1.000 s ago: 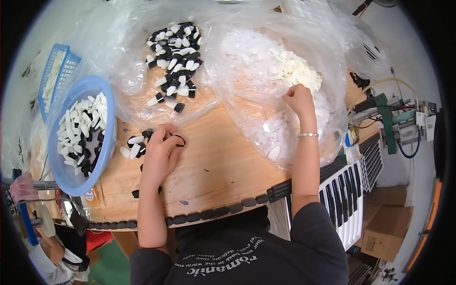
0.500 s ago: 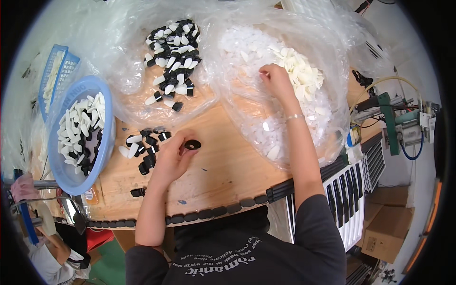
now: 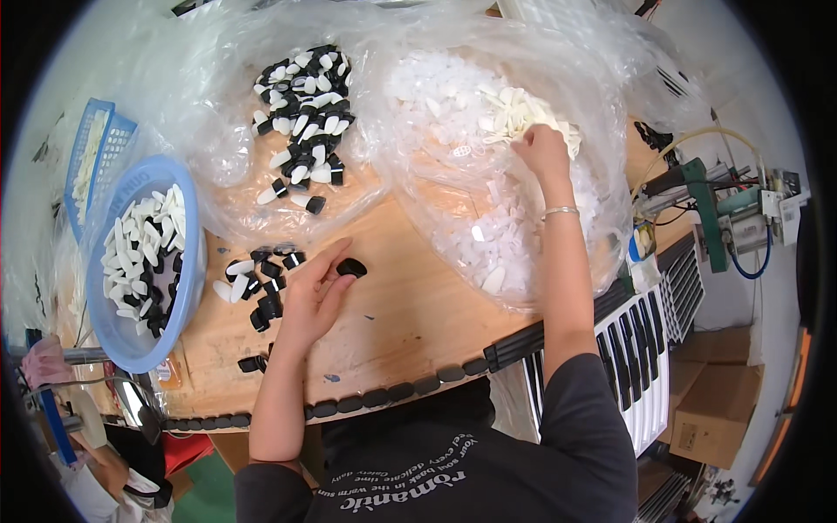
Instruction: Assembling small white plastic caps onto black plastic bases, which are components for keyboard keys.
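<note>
Between the thumb and fingers of my left hand (image 3: 316, 295) is a small black cap (image 3: 352, 268), held above the bare wood of the table. My right hand (image 3: 546, 153) reaches far to the right, its fingers curled together at the edge of a pile of cream-coloured flat pieces (image 3: 513, 112). Its fingertips point down into the pieces, so what they pinch is hidden. These pieces lie on a clear plastic bag (image 3: 453, 228) with many small translucent white pieces (image 3: 497, 228). Left of my left hand sits a small group of black caps (image 3: 268, 305), some with white oval tabs.
A blue basin (image 3: 197, 261) of white and black parts stands at the left, beside a blue basket (image 3: 118, 139). Black-and-white parts (image 3: 307, 113) are heaped on plastic at the back. Dark oval pads (image 3: 375, 398) line the near edge. Pneumatic equipment (image 3: 717, 213) stands right.
My right hand has moved right and slightly nearer, onto the cream pieces. The black cap in my left hand has turned, showing its side instead of its open face. The view has shifted slightly.
</note>
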`<state>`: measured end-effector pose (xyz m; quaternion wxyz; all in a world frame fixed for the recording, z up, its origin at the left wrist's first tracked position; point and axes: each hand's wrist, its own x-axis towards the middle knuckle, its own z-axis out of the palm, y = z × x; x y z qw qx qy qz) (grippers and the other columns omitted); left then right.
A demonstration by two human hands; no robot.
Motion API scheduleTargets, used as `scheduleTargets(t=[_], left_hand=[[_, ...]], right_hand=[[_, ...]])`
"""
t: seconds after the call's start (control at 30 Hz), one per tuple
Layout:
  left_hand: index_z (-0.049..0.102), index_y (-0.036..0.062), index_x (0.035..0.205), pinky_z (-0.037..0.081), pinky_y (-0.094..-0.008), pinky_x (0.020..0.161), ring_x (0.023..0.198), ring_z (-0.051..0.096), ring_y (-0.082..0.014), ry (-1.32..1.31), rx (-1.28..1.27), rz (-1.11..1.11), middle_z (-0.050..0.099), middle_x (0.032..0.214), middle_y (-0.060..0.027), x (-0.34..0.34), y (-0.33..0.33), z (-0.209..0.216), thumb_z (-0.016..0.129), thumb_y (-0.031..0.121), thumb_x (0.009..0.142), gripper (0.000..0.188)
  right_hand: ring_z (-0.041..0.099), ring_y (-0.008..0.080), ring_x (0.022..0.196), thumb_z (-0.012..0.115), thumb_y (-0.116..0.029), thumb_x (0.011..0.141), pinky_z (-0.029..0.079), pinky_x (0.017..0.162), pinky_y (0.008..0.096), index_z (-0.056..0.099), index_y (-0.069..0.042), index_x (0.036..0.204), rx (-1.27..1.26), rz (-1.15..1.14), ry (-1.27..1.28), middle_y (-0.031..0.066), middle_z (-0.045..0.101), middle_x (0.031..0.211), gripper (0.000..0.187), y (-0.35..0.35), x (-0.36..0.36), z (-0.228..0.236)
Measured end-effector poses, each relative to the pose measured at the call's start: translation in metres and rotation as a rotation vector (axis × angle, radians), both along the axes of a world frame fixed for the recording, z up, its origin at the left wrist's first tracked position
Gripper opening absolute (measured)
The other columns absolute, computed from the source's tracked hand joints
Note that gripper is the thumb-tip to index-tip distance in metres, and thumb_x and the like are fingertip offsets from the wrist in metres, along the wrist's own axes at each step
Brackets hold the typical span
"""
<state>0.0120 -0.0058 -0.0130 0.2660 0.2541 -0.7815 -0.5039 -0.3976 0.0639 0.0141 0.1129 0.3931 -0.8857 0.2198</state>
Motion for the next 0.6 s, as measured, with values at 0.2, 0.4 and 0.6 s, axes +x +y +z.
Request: scheduleTargets(t=[0.2,0.4,0.6], left_hand=[[0.056,-0.0016,0.117,0.046,-0.0203,0.076,0.084,0.057,-0.008,0.084,0.089,0.022,0.063,0.102,-0.0058,0.003,-0.003,-0.012,0.057,-0.01,0.083,0.035],[0.059,-0.0021,0.111,0.045,-0.019,0.073,0.08,0.055,-0.0061,0.19,0.31,0.04,0.063,0.095,-0.005,-0.002,-0.001,-0.01,0.061,-0.009,0.081,0.03],[0.055,-0.0062,0.116,0.049,-0.0212,0.083,0.095,0.06,-0.0101,0.383,0.515,0.084,0.062,0.107,-0.0084,-0.009,0.008,-0.007,0.058,-0.015,0.081,0.035]], right_hand=[[0.066,0.0313,0.079,0.071,-0.016,0.073,0.053,0.072,0.0388,0.071,-0.006,0.081,0.059,-0.165,0.011,0.0137,0.069,0.08,0.013,0.003,0.005,-0.009],[0.065,0.0308,0.077,0.067,-0.013,0.078,0.053,0.068,0.0397,0.072,-0.007,0.082,-0.214,-0.042,0.35,0.0146,0.067,0.085,0.009,0.012,0.026,0.003],[0.066,0.0146,0.067,0.063,-0.005,0.086,0.053,0.06,0.0245,0.065,0.001,0.098,-0.702,0.469,-0.858,0.0066,0.067,0.076,0.013,0.011,0.129,0.011]])
